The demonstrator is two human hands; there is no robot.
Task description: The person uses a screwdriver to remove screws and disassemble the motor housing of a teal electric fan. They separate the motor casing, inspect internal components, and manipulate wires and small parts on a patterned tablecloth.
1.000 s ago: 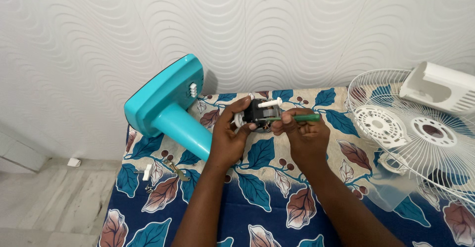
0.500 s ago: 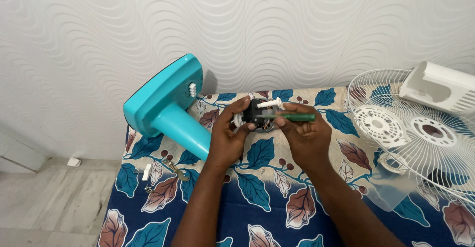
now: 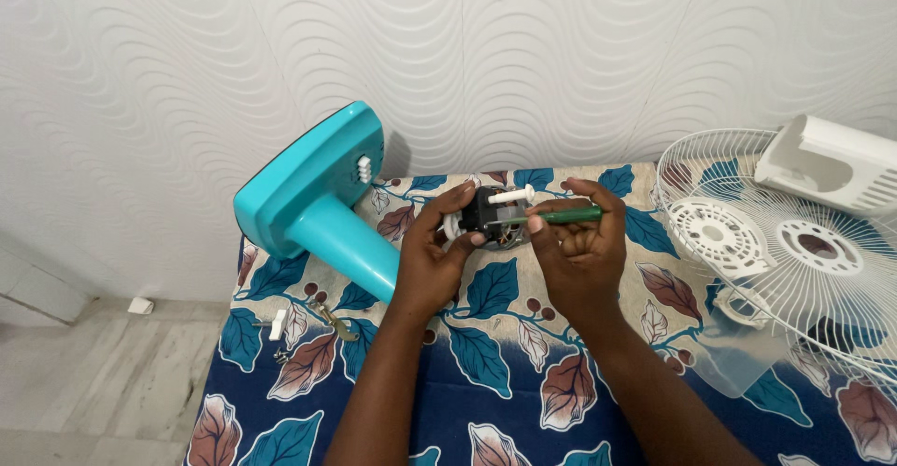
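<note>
My left hand [image 3: 437, 259] grips the motor [image 3: 490, 216] above the bench [image 3: 486, 373]; my right hand [image 3: 581, 253] pinches a screwdriver [image 3: 559, 215], tip at the motor (probably working a screw). Next needs steady turning. Fan base [image 3: 313, 203] crowds the left, grille [image 3: 775, 242] the right; nearer bench lies open.

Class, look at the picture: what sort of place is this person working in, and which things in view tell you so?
Probably a room at home used for a fan repair: a leaf-print cloth covers the work surface, with a teal fan stand and white fan grilles lying on it.
</note>
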